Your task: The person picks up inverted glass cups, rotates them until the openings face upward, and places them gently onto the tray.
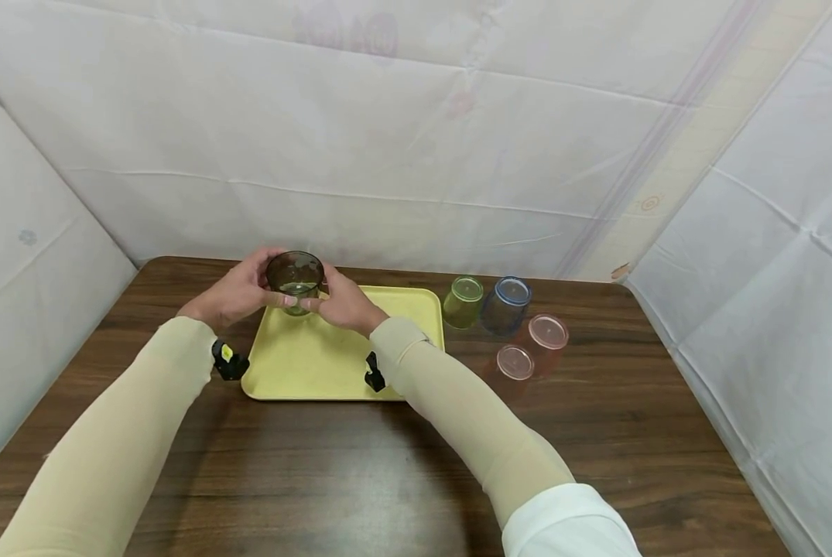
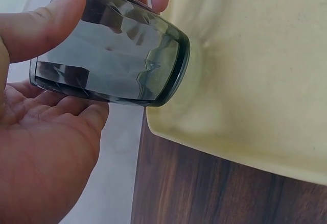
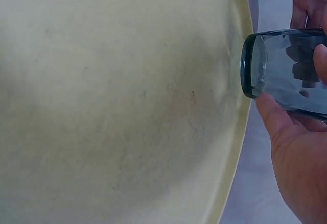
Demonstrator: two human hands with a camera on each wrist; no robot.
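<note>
We grip a grey cup (image 1: 294, 280) in both hands (image 1: 237, 295) (image 1: 342, 304) above the tray (image 1: 402, 309); smooth sides could slip, dropping it.

A staged recording booth: white sheets (image 1: 416, 131) enclose a wooden table (image 1: 360, 472).

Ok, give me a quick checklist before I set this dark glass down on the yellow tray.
1. Both hands on the dark glass: left hand and right hand hold it; ok.
2. Glass upright: ok.
3. Glass over the yellow tray: at its far left corner, near the rim; not ok.
4. Bare tray space: ok.
5. Other cups clear: green cup, blue cup and two pink cups stand right of the tray; ok.
6. Glass touching the tray: cannot tell.
</note>
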